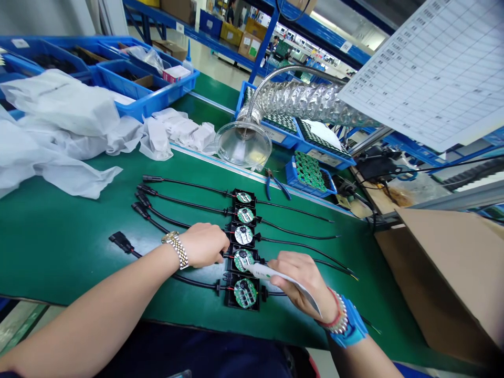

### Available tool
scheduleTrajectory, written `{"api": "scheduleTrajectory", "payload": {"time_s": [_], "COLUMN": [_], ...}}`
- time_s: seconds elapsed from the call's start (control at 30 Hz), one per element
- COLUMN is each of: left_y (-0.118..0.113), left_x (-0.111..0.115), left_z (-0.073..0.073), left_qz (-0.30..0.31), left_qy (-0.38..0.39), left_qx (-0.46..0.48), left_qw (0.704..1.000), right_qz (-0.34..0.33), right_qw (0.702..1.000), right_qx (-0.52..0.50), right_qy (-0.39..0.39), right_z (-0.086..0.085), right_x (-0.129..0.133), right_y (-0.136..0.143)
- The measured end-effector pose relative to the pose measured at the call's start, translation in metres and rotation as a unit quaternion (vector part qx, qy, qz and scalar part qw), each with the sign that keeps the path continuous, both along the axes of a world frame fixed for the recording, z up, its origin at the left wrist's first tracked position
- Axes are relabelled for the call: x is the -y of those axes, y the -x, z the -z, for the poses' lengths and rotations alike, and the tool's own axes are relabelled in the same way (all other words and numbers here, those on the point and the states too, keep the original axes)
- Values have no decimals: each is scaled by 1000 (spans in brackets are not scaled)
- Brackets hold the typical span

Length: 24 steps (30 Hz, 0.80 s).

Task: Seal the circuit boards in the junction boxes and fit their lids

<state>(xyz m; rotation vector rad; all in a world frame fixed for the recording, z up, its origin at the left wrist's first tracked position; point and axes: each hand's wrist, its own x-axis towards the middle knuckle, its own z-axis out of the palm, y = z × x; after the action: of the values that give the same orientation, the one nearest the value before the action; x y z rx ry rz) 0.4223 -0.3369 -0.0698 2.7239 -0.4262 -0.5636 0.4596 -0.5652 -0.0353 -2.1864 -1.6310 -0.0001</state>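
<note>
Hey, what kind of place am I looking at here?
Probably an electronics assembly workshop: there's a row of round circuit boards wired to black cables, pliers on the green bench, and a flexible foil duct that looks like fume extraction.

left hand (205,244) contact: hidden | printed sheet (429,73): cut off, text illegible

My left forearm (114,304) reaches in from lower left; left hand (205,244) palm down, fingers curled, tips partly hidden. Right forearm (364,353) from lower right, right hand (302,278) closed in a grip, knuckles up.
</note>
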Motion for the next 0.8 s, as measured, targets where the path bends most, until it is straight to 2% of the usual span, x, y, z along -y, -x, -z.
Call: {"api": "scheduleTrajectory", "payload": {"time_s": [0.27,0.4,0.5,0.57,0.67,0.8], "left_y": [-1,1,13,28,56,83], "left_x": [-1,-6,-6,-1,7,15], "left_z": [2,-8,-19,-21,-10,19], "left_qz": [8,7,-13,-20,-13,-27], "left_qy": [-1,14,37,54,79,105], "left_qx": [9,29,95,130,138,132], "left_qw": [1000,999,995,990,987,985], "right_qz": [-1,23,35,33,26,6], "right_qw": [1000,999,994,992,992,993], "right_qx": [15,-16,-68,-93,-108,-101], "right_qy": [12,-37,-72,-77,-66,-57], "right_z": [-3,-3,-2,-2,0,5], "right_x": [5,20,30,33,33,29], "right_y": [5,6,9,11,15,17]}}
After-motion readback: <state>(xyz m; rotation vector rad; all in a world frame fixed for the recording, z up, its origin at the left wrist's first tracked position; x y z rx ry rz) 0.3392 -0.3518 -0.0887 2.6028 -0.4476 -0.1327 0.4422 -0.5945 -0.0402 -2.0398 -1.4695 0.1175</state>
